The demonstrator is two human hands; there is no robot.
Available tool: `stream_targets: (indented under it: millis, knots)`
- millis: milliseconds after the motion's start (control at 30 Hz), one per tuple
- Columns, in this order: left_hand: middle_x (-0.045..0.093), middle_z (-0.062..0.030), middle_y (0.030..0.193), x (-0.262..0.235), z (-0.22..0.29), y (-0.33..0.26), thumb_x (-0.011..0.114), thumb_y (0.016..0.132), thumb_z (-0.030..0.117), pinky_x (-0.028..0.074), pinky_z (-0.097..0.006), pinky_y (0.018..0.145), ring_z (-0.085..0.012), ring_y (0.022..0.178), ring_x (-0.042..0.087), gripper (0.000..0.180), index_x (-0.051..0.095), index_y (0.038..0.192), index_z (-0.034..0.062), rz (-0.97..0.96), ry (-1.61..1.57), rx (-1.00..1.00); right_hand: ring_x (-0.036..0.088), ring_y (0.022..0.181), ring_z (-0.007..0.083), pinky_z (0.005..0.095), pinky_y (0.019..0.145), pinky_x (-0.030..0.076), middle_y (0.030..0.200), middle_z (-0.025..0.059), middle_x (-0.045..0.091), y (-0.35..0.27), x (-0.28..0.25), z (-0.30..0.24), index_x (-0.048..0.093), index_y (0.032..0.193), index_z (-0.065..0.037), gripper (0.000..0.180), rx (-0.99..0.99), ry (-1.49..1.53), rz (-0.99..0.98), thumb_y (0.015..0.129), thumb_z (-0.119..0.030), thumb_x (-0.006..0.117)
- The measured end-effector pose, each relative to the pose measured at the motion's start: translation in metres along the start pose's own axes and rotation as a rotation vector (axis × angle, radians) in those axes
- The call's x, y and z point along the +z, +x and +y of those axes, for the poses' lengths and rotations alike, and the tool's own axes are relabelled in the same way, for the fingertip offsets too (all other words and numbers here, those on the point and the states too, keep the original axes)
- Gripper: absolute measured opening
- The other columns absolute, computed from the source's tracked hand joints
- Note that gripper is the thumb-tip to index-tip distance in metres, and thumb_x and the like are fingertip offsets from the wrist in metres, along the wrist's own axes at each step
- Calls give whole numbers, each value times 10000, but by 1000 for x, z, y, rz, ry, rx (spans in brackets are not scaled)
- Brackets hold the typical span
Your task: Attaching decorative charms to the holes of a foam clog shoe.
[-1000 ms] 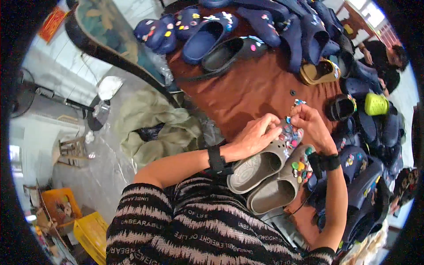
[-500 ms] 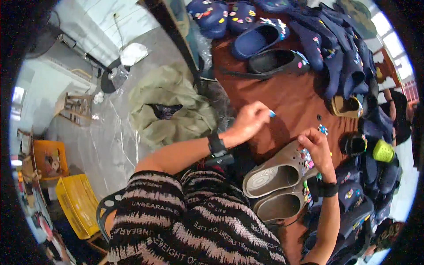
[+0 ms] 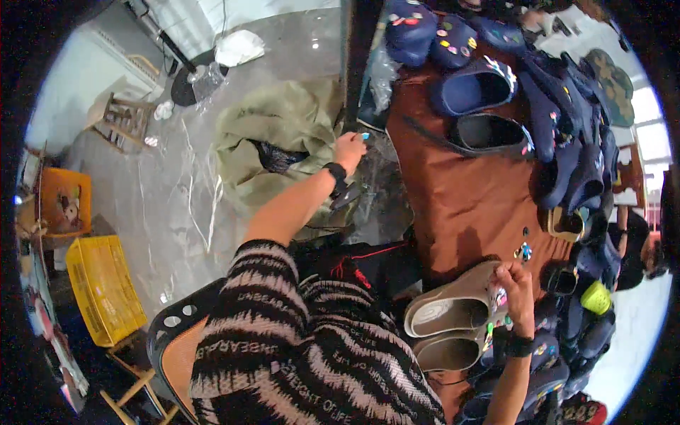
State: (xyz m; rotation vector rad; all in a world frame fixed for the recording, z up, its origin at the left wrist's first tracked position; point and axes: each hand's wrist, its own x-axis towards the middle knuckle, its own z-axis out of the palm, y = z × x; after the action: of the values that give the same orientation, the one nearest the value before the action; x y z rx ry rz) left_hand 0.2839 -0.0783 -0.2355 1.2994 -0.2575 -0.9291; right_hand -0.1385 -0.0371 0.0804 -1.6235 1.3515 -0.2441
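My left hand is stretched out over the edge of the olive-green sack, its fingers closed on a small light-blue piece. My right hand hovers at the toe of a beige clog, its thumb and fingers pinched together. Whatever may be between them is hidden. Small colourful charms sit on that clog's toe, partly covered by the hand. A second beige clog lies alongside, nearer me. Just beyond my right hand, a small blue-and-white charm rests on the brown cloth.
Dark blue clogs with charms line the cloth's far and right sides. A black clog, a tan clog and a lime-green clog lie among them. At left stand a yellow crate, an orange crate and a wooden stool.
My left hand has swung left, from above the brown cloth to the sack's edge, still with the light-blue piece. My right hand stays by the beige clog's toe. The whole view has turned.
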Motion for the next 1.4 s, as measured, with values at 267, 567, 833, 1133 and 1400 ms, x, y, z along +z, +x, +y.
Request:
stream_targets:
  millis: [267,567,833,1133,1400]
  knots:
    - [619,-60,674,41,-55,95,650,929,155,469,-320,523,-155,561,589,178,662,857,-7,159,343,265,585,734,108,272,711,479,777,1,628,-2,8,-1,635,889,-38,179,59,32,29,956,-204,637]
    - [701,-213,1004,72,-19,107,622,888,296,536,-517,838,-429,950,665,241,739,1012,126,317,522,124,565,681,90,240,618,464,771,-10,608,-6,17,-4,624,890,-46,179,124,103,58,969,-205,642]
    - [711,-135,859,76,-51,147,650,863,243,544,-451,726,-350,811,687,179,688,928,81,336,883,331,570,725,97,268,678,463,760,-11,617,-6,14,-5,634,887,-30,223,114,20,22,976,-234,629]
    - [644,-79,749,45,-46,111,581,943,157,536,-331,580,-189,623,641,191,668,1069,44,244,511,234,586,742,110,265,709,481,802,4,627,-10,12,0,632,899,-42,242,82,135,56,963,-274,649]
    - [664,-246,1133,55,40,76,521,937,254,484,-469,909,-421,1090,610,331,659,1162,54,-75,614,331,588,708,108,263,691,475,762,-2,624,-25,9,12,624,884,-46,224,35,166,122,960,-255,655]
